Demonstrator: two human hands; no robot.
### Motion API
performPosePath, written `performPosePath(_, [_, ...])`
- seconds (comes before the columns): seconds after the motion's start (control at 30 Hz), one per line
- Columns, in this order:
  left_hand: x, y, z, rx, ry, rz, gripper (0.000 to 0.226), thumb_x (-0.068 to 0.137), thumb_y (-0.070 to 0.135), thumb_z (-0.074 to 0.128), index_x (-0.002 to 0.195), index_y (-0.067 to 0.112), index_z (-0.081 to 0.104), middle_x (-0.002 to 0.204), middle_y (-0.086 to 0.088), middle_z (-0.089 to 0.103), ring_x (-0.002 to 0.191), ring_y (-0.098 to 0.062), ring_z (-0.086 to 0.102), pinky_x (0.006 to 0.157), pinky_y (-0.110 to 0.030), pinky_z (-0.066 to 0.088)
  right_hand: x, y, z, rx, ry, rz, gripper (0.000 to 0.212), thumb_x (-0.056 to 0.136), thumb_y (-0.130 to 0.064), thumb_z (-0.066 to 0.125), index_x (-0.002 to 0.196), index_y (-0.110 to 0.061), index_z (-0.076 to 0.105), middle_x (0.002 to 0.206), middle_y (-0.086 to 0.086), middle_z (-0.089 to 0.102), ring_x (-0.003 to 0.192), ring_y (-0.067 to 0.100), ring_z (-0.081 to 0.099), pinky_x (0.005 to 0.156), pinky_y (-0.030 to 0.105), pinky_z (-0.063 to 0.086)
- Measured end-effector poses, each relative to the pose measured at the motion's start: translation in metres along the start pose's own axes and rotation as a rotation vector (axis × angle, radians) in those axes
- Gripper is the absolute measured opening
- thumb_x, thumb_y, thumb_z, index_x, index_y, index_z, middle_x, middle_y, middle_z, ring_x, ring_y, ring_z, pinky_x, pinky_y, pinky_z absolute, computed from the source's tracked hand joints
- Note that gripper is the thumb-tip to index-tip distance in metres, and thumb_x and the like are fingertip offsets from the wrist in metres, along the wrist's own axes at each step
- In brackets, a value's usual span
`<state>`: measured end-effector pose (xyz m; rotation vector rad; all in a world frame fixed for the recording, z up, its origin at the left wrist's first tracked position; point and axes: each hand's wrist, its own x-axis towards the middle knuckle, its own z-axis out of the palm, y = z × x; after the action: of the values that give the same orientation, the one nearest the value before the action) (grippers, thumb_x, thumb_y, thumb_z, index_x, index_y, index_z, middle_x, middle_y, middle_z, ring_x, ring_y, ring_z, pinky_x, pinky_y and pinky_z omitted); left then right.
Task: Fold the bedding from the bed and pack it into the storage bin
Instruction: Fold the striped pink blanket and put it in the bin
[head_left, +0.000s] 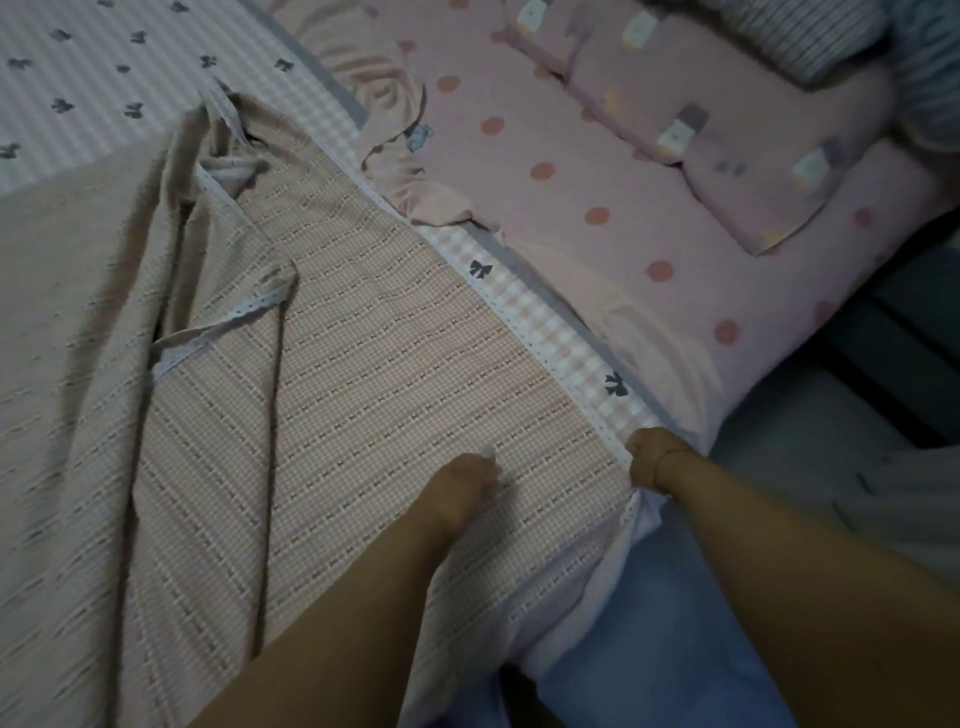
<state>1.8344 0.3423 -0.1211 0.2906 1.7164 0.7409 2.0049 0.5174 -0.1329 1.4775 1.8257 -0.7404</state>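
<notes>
Head view: the folding step is in hand, judged early. The bedding (363, 374), a checked cover lying pale underside up with a dotted white trim, lies spread over the bed (597, 156) from centre frame out to 9 o'clock, one fold already laid along its 3 o'clock edge, the 10 o'clock portion still rumpled. No storage bin is in view.

Left hand (470, 480), at 6 o'clock of centre, rests on the cloth with fingers curled downward, apparently pressing or gathering the surface; whether any cloth is pinched cannot be told. Right hand (649, 460), at 4 o'clock, is clenched round the trimmed corner of the cover at the mattress edge. Both forearms reach forward from the lower frame, bare.

Next move, in my judgement: draw the gripped corner across toward 9 o'clock to halve the cover, first flattening the creases there. A polka-dot sheet (571, 171) and patterned pillows (727, 156) lie at 1 o'clock.
</notes>
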Motion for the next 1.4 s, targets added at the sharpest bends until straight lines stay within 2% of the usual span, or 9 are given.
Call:
performPosePath(0.2, [0.003,-0.002,0.051,0.037,-0.131,-0.006,0.026,0.098,0.032,0.045,0.089,0.016,0.063,0.09,-0.013,0.059,0.081,-0.026,0.053,0.091,-0.039,0.044,0.001,0.034,0.02,0.374,0.176,-0.134,0.022,0.086,0.0,0.053,0.104,-0.004,0.065,0.113,0.013,0.064,0.099,0.025,0.059,0.082,0.022,0.046])
performPosePath(0.33, [0.008,-0.006,0.083,-0.003,-0.176,-0.051,0.031,0.1,0.028,0.043,0.074,0.019,0.056,0.08,-0.004,0.055,0.074,-0.018,0.047,0.067,-0.027,0.04,-0.012,0.039,0.032,0.315,-0.183,-0.14,0.017,0.095,-0.011,0.046,0.104,-0.014,0.059,0.076,-0.002,0.05,0.06,0.003,0.038,0.051,0.011,0.037])
performPosePath(0.4, [0.011,-0.009,0.093,-0.044,-0.168,-0.084,0.024,0.099,0.026,0.044,0.086,0.016,0.06,0.092,-0.006,0.059,0.086,-0.02,0.052,0.068,-0.028,0.041,-0.012,0.05,0.038,0.027,-0.205,-0.061,0.016,0.098,-0.016,0.04,0.111,-0.017,0.051,0.072,-0.002,0.042,0.06,0.007,0.035,0.061,0.016,0.04])
performPosePath(0.53, [0.011,-0.01,0.104,-0.064,-0.174,-0.114,0.026,0.101,0.031,0.041,0.111,0.014,0.058,0.108,-0.003,0.058,0.098,-0.018,0.054,0.081,-0.03,0.043,-0.008,0.06,0.04,-0.08,-0.164,-0.105,0.033,0.097,-0.014,0.041,0.123,-0.003,0.058,0.132,0.015,0.055,0.116,0.025,0.052,0.104,0.032,0.039])
performPosePath(0.77, [0.002,-0.007,0.094,-0.101,-0.131,-0.105,0.018,0.099,0.022,0.045,0.101,0.012,0.06,0.099,-0.007,0.057,0.089,-0.019,0.054,0.069,-0.026,0.045,-0.005,0.045,0.038,-0.12,-0.172,-0.013,0.048,0.1,-0.021,0.037,0.144,-0.004,0.033,0.153,0.013,0.029,0.139,0.031,0.031,0.115,0.042,0.026])
performPosePath(0.9, [-0.002,-0.015,0.071,-0.152,-0.058,-0.045,0.027,0.099,0.029,0.044,0.084,0.016,0.062,0.09,-0.005,0.059,0.076,-0.015,0.053,0.067,-0.026,0.045,-0.014,0.023,0.02,0.006,0.103,-0.037,0.043,0.098,-0.025,0.035,0.136,-0.008,0.045,0.143,0.015,0.043,0.125,0.031,0.046,0.106,0.037,0.038])
performPosePath(1.0, [-0.011,-0.017,0.043,-0.222,-0.035,-0.03,0.037,0.1,0.032,0.042,0.102,0.005,0.066,0.092,-0.017,0.066,0.067,-0.011,0.051,0.081,-0.039,0.048,-0.021,-0.024,0.017,0.072,0.105,-0.181,0.034,0.099,-0.022,0.032,0.123,-0.012,0.053,0.136,0.015,0.049,0.121,0.03,0.049,0.103,0.036,0.039])
performPosePath(1.1, [-0.017,-0.02,0.003,-0.294,0.037,0.007,0.038,0.1,0.033,0.041,0.072,0.017,0.061,0.063,-0.004,0.057,0.049,-0.006,0.044,0.056,-0.027,0.042,-0.028,-0.084,0.021,0.161,0.064,-0.34,0.03,0.098,-0.02,0.037,0.11,-0.007,0.061,0.12,0.014,0.061,0.108,0.029,0.057,0.095,0.034,0.045])
performPosePath(1.4, [-0.039,-0.051,-0.138,-0.147,0.622,0.06,0.024,0.091,0.034,0.052,0.088,0.012,0.063,0.089,-0.01,0.066,0.08,-0.024,0.059,0.084,-0.035,0.047,-0.07,-0.248,0.058,0.407,-0.1,-0.59,0.029,0.088,-0.017,0.046,0.114,-0.02,0.059,0.1,0.008,0.064,0.093,0.027,0.062,0.083,0.039,0.052])
